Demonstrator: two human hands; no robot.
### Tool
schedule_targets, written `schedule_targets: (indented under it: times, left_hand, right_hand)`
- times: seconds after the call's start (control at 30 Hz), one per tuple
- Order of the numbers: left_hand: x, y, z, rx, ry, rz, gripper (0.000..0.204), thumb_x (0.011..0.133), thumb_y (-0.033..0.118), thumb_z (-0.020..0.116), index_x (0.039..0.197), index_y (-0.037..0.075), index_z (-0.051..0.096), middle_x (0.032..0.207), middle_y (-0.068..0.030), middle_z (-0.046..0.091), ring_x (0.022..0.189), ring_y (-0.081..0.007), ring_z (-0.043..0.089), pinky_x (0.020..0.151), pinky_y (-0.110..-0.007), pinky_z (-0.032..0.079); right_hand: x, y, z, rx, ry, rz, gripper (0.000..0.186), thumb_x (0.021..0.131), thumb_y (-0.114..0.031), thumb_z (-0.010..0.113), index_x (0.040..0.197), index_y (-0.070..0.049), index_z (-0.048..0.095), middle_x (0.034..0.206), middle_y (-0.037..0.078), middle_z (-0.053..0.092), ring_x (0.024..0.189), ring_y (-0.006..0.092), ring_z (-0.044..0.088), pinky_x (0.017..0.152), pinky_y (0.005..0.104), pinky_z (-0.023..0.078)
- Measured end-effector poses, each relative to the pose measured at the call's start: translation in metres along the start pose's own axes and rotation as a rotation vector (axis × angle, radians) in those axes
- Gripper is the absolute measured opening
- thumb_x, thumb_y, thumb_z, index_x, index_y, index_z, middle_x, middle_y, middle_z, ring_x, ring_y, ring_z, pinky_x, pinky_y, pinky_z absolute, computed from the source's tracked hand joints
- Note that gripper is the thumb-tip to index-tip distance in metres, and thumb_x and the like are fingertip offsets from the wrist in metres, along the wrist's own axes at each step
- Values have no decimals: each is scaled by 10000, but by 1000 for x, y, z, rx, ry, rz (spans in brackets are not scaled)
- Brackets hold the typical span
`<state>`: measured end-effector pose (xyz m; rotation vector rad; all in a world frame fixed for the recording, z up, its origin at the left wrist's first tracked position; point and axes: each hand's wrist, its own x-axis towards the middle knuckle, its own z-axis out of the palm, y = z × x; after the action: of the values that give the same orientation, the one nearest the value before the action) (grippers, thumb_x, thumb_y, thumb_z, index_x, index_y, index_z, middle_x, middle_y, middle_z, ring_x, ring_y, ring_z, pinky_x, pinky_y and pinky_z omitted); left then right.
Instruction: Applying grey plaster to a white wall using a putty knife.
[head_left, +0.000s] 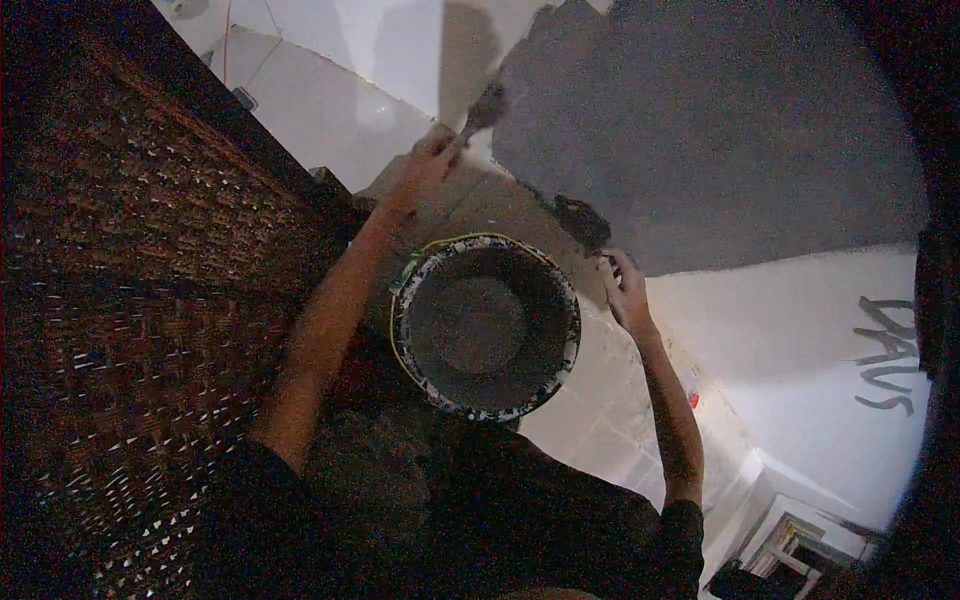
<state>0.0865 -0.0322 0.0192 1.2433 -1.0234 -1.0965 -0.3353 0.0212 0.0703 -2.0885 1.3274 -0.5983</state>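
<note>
Below wall: bucket (485, 326) holding grey paint; left hand (430, 160) grasping brush (484, 108); right hand (625, 290) clenched, contents unclear.

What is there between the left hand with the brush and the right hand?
In the head view, the round paint bucket sits between the left hand, holding the brush, and the right hand, a little below both.

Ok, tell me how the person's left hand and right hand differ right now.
The left hand is raised far out and grips a paintbrush against the grey painted patch; the right hand sits lower, beside the paint bucket, fingers curled, and whether it holds anything is unclear. Both arms are bare below dark sleeves.
</note>
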Motion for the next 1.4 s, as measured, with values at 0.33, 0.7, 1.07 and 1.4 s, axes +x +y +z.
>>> schedule_targets:
  times: [0.33, 0.7, 1.07, 1.4]
  left_hand:
    - [51, -50, 15, 80, 10, 211, 354, 1025, 383, 607, 1007, 50, 725, 704, 1, 616, 630, -110, 566, 579, -324, 460]
    - [36, 56, -9, 60, 24, 189, 349, 1056, 366, 598, 1082, 38, 713, 771, 7, 634, 671, -72, 561, 600, -260, 465]
    - [8, -156, -79, 385, 140, 121, 321, 1061, 313, 582, 1079, 21, 714, 773, -18, 645, 642, -98, 568, 586, -298, 478]
    - [50, 74, -29, 129, 125, 250, 333, 1071, 330, 578, 1134, 36, 720, 796, 1, 655, 685, -72, 583, 606, -266, 485]
  right_hand:
    - [4, -1, 4, -29, 17, -68, 391, 1065, -349, 544, 1223, -3, 636, 984, 167, 716, 863, 243, 641, 766, 378, 497]
    - [2, 14, 11, -34, -1, -46, 362, 1071, -345, 537, 1136, -3, 640, 952, 131, 691, 841, 212, 624, 746, 360, 480]
    - [1, 18, 19, -38, -74, 53, 347, 1076, -346, 536, 1169, -29, 644, 1036, 136, 691, 890, 219, 645, 761, 358, 505]
    - [6, 3, 18, -43, -155, 156, 391, 1082, -389, 512, 1166, -33, 650, 1101, 154, 693, 1010, 293, 664, 873, 417, 510]
